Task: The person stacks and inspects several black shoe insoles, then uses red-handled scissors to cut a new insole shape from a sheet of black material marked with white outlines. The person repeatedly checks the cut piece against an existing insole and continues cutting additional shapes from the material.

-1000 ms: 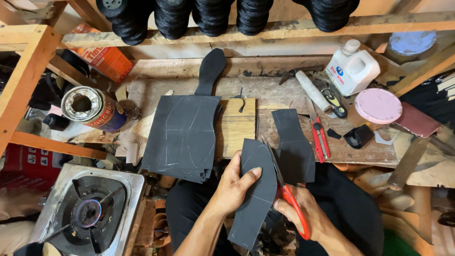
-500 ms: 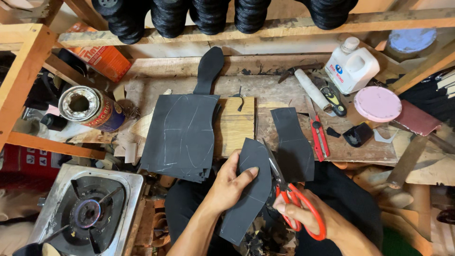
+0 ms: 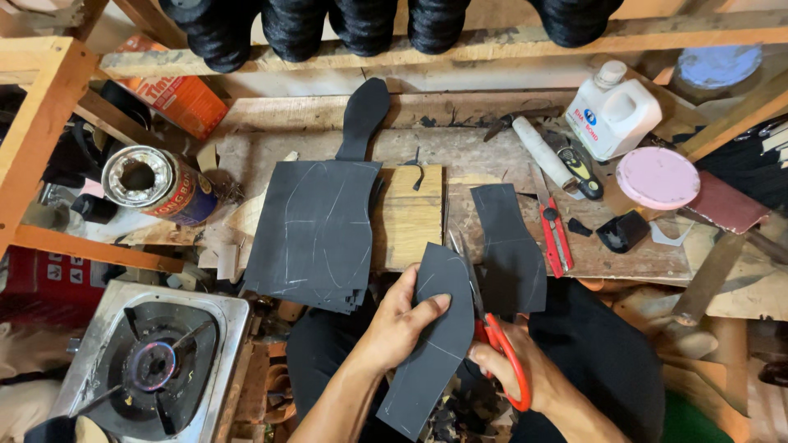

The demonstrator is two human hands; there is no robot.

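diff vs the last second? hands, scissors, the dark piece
The right hand has run the red-handled scissors further up the edge of the dark sole-shaped piece; the blades now point up past its top, by the cut strip. The left hand keeps its grip, the piece slightly turned. The stack of dark sheets, red utility knife and stove are unmoved.

One scissors (image 3: pixel 492 328), two cutters (image 3: pixel 553 226).
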